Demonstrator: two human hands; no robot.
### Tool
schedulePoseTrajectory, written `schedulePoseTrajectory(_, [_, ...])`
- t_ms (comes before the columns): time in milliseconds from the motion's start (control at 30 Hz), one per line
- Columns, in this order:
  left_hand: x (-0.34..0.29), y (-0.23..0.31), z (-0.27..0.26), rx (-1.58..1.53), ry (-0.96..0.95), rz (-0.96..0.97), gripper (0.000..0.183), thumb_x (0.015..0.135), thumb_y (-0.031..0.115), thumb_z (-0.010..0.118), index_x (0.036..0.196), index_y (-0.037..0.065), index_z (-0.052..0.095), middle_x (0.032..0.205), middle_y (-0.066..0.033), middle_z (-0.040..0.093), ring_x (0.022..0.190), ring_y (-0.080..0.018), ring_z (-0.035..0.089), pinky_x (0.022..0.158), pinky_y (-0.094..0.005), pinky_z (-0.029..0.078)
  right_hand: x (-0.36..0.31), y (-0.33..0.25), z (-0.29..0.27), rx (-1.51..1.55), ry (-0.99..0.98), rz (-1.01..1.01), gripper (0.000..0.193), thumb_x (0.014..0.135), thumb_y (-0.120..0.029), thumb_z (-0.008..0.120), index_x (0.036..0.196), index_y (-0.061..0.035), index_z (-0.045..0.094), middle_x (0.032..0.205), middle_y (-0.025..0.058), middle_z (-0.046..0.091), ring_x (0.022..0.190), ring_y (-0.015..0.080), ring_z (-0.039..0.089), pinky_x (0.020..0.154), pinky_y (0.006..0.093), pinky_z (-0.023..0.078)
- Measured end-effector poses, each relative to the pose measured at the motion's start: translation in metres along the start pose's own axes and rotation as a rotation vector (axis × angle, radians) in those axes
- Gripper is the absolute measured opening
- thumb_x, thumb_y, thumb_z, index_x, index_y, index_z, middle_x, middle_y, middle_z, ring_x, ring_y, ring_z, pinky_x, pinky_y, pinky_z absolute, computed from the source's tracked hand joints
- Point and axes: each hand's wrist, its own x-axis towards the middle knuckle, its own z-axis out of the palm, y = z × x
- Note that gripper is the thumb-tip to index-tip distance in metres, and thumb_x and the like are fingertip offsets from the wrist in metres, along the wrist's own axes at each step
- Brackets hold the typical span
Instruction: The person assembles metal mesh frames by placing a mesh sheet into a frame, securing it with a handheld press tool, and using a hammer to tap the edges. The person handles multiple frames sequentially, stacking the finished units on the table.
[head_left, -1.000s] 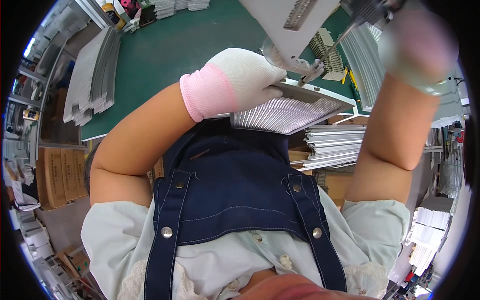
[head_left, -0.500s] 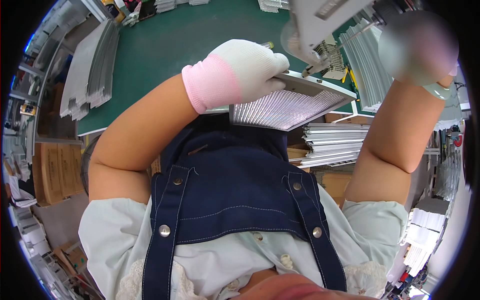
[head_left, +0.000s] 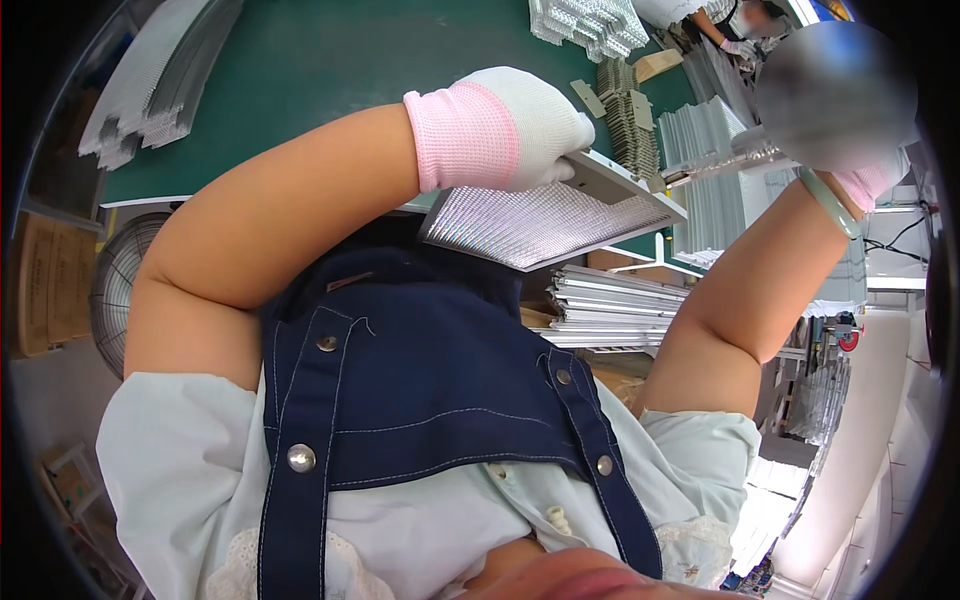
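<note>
My left hand [head_left: 535, 135], in a white glove with a pink cuff, is closed on the upper frame edge of a metal mesh filter panel [head_left: 540, 222]. The panel is tilted in front of my navy apron at the table's front edge. Its thin frame has small holes. To the right, my gloved right hand [head_left: 882, 172] is raised, its fingers mostly hidden by a round blur. Out of that blur runs a hand tool with a long silver nose [head_left: 735, 160]. The nose's tip is close to the panel's right end; whether it touches, I cannot tell.
Stacked metal brackets [head_left: 628, 120] stand on the green table [head_left: 340, 70] behind the panel. Silver mesh sheets [head_left: 165, 85] are piled at the left and far back. Metal frame strips [head_left: 615, 308] lie below the tabletop. Another person's gloved hand [head_left: 740, 48] shows at the far right.
The view has swung, so the scene sits further left. The tool's nose has drawn back toward the panel's right end, and its large pale body has left the view. My left hand keeps its grip.
</note>
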Motion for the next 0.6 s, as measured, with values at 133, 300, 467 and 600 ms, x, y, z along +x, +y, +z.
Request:
schedulePoseTrajectory(133, [0.001,-0.001,0.003,0.012,-0.005,-0.008,0.024,0.087,0.028,0.064,0.092,0.005,0.063,0.08,-0.0154,0.065,0.078,-0.0343,0.066,0.072,-0.0434,0.054,-0.01,0.003,0.003,0.045,0.161,-0.071,0.02,0.091,-0.018,0.065,0.106,-0.0052,0.068,0.097,0.0056,0.07,0.082,0.0165,0.068,0.074,0.0283,0.056])
schedulePoseTrajectory(300, [-0.002,-0.002,0.004,0.024,-0.003,-0.017,0.024,0.088,0.028,0.064,0.092,0.004,0.063,0.081,-0.0151,0.066,0.079,-0.0341,0.067,0.072,-0.0432,0.054,-0.009,0.01,0.057,-0.278,0.501,-0.049,0.04,0.09,-0.033,0.055,0.12,-0.0079,0.061,0.117,0.0085,0.066,0.104,0.0237,0.063,0.096,0.0401,0.047])
schedulePoseTrajectory(467, [-0.001,-0.002,0.002,0.004,-0.031,-0.044,0.025,0.088,0.028,0.064,0.092,0.004,0.062,0.08,-0.0147,0.065,0.079,-0.0333,0.067,0.073,-0.0426,0.054,-0.007,0.012,0.071,-0.308,0.4,-0.029,0.042,0.086,-0.036,0.063,0.119,-0.0115,0.057,0.113,0.0018,0.061,0.101,0.0147,0.059,0.092,0.035,0.045])
schedulePoseTrajectory(600, [0.0,-0.002,0.002,0.017,-0.021,-0.037,0.025,0.088,0.028,0.064,0.092,0.004,0.062,0.08,-0.0146,0.064,0.079,-0.0332,0.066,0.072,-0.0424,0.054,-0.001,0.02,0.076,-0.376,0.528,-0.111,0.035,0.087,-0.034,0.063,0.114,-0.0123,0.058,0.108,-0.0043,0.055,0.097,0.0096,0.053,0.09,0.029,0.041])
